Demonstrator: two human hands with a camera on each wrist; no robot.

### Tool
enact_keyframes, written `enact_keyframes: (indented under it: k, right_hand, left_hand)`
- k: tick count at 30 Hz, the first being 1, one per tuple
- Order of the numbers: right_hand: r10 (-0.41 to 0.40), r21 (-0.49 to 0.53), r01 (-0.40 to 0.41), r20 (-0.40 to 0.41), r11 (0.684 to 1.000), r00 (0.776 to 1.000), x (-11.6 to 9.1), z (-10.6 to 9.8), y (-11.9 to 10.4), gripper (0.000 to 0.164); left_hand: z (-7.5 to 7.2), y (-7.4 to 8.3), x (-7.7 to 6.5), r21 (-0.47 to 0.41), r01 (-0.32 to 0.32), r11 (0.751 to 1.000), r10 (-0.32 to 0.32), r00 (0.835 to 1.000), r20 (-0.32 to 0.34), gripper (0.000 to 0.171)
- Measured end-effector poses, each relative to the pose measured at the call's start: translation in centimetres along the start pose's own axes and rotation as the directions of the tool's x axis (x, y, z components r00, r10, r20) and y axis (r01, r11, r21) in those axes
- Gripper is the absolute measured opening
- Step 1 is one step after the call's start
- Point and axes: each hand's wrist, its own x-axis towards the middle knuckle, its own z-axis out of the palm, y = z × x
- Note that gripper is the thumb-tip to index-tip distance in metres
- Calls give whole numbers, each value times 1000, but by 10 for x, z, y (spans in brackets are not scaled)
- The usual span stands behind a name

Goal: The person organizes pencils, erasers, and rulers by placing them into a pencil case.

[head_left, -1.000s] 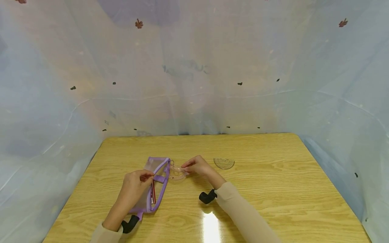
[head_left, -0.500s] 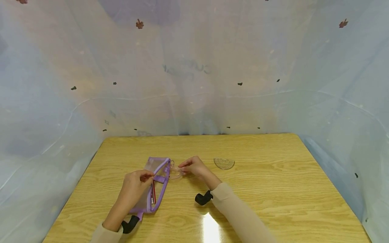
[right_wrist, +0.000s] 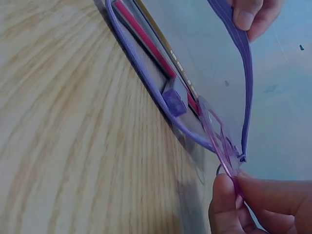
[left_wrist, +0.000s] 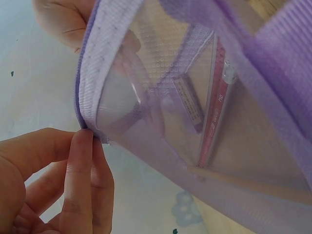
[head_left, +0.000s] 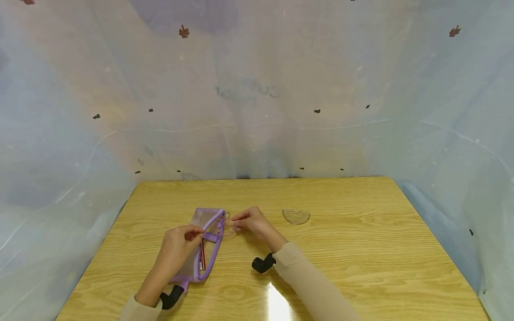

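A purple mesh pencil case [head_left: 217, 249] lies unzipped on the left of the table. My left hand [head_left: 176, 247] pinches the zipper edge between thumb and fingers and holds the mouth apart. With thumb and fingertips, my right hand [head_left: 253, 224] grips a clear pinkish protractor [right_wrist: 219, 134], whose far end reaches into the case's mouth near the zipper's end. Inside the case, the left wrist view shows a red pencil [left_wrist: 217, 107] and a small sleeved eraser [left_wrist: 187, 105]. The right wrist view adds a dark, gold-marked stick [right_wrist: 170, 51] alongside them.
Another clear protractor [head_left: 296, 216] lies flat on the wooden table [head_left: 361, 249], right of my right hand. A pale patterned curtain [head_left: 257, 89] closes off the back and sides. Black wrist mounts [head_left: 263, 264] stick out below both sleeves.
My right hand has moved left with the pinkish protractor, bringing its end into the case's mouth. The left hand and the case stay where they were.
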Motion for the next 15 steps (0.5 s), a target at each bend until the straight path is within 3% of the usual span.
enact_keyframes:
  k: [15]
  right_hand:
    - [10,33,-9,-40,999,999,3,7,2,17]
  left_hand:
    - [1,2,1,-11,5,1000,-5,1000,-4,8]
